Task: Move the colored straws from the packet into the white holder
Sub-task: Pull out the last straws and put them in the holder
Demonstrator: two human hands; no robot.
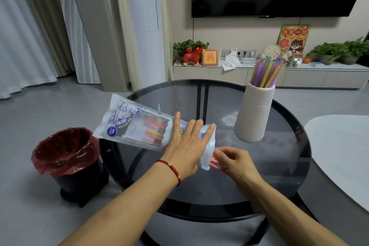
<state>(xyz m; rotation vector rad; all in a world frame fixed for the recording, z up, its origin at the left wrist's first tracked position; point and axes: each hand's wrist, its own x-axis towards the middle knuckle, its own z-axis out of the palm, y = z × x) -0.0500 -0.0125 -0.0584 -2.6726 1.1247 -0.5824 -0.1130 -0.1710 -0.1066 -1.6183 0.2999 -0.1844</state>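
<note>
My left hand [186, 144] holds the clear printed straw packet [135, 124] from below, fingers spread along it, above the left side of the round glass table [199, 185]. A few red and orange straws [157, 128] show through the plastic. At the packet's open end my right hand [231, 161] pinches the tips of pink and orange straws [213, 163] that stick out. The white ribbed holder [254, 114] stands at the table's far right, apart from both hands, with several yellow, purple, green and pink straws [266, 72] upright in it.
A black bin with a red liner [65, 152] sits on the floor left of the table. A white table edge [339, 146] lies at the right. A TV cabinet [259, 76] with plants and ornaments runs along the far wall.
</note>
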